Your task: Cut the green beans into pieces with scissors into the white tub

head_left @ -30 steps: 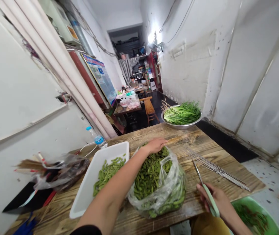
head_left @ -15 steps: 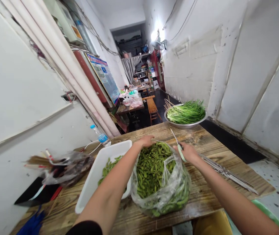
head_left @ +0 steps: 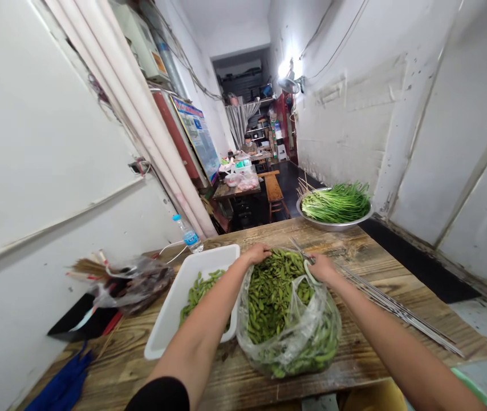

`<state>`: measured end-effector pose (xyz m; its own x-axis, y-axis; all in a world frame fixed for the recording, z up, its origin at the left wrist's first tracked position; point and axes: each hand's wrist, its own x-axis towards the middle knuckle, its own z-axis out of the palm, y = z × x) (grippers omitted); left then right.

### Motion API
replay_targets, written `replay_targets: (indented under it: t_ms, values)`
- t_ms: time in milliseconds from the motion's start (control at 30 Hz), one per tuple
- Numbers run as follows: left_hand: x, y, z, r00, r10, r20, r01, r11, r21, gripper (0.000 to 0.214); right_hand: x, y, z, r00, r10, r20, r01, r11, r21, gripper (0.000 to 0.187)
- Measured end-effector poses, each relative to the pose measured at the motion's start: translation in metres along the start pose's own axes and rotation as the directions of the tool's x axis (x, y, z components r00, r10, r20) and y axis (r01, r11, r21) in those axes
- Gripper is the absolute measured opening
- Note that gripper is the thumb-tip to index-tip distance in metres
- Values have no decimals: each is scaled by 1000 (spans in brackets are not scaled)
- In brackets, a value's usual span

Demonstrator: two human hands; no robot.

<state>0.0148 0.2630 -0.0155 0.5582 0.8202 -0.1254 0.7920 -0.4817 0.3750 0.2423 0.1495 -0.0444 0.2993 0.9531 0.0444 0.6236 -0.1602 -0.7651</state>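
Note:
A clear plastic bag (head_left: 286, 351) full of green edamame pods (head_left: 269, 297) stands upright with its mouth open at the middle of the table's near side. At the bag's far left rim, my left hand (head_left: 258, 253) has its fingers closed on the plastic; the fingertips are partly hidden. My right hand (head_left: 323, 268) grips scissors (head_left: 300, 249) with pale green handles, beside the bag's far right rim. Their blades point away and to the left. Left of the bag, partly behind my left forearm, is a white tray (head_left: 161, 305) with some pods (head_left: 201, 291) in it.
Metal skewers (head_left: 397, 311) lie at the right of the wooden table (head_left: 269, 231). A steel bowl (head_left: 333, 224) of green stalks (head_left: 337, 202) sits at the far edge. A water bottle (head_left: 190, 237) and bagged sticks (head_left: 128, 285) are left. A person (head_left: 248, 145) sits far back.
My right hand has brought the scissors closer to the bag's rim, their blades now tipped more to the left. The whole view has shifted slightly. My left hand stays at the rim.

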Motion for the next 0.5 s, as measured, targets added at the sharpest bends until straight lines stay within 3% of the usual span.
replay_targets:
  t_ms: [200, 500]
  values:
    - [-5, 2, 0, 996, 63, -66, -70, 991, -117, 37, -7, -4, -3, 1000, 6, -30, -7, 1000, -30, 17]
    - [-16, 35, -2, 937, 89, -338, -153, 974, -168, 35, -30, -17, -38, 995, -38, -89, 25, 988, -150, 27]
